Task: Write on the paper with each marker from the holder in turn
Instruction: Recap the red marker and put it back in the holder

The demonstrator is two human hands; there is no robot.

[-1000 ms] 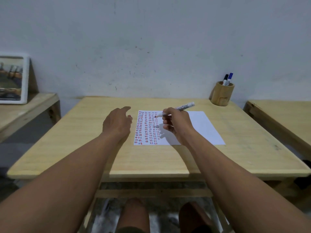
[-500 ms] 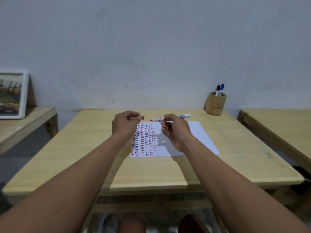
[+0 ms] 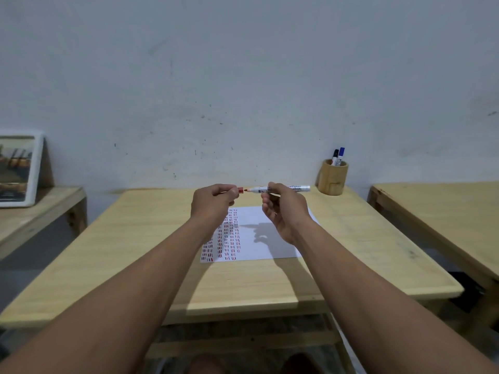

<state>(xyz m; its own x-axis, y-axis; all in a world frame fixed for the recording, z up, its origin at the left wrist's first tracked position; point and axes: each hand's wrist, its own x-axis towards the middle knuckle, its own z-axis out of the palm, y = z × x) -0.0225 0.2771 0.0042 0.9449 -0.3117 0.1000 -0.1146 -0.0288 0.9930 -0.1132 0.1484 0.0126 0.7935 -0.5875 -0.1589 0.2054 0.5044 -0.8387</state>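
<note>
My right hand [image 3: 283,211] grips a white red-tipped marker [image 3: 298,188] level above the table, tip pointing left. My left hand [image 3: 213,205] pinches the red cap [image 3: 240,189], its mouth a small gap from the marker's tip. Below both hands lies the white paper [image 3: 270,238], its left part filled with columns of short red and dark strokes. A round wooden holder [image 3: 332,178] stands at the table's far right by the wall, with a black-capped marker [image 3: 335,155] and a blue-capped marker [image 3: 341,154] upright in it.
The wooden table [image 3: 129,252] runs to the grey wall. Another wooden table [image 3: 442,211] stands close on the right. On the left, a low wooden bench [image 3: 32,220] carries a white-framed picture [image 3: 19,168] leaning on the wall. My knees show under the table's front edge.
Both hands have risen off the paper. The left hand closed on the red cap and brought it up to the marker's tip. The marker has swung level.
</note>
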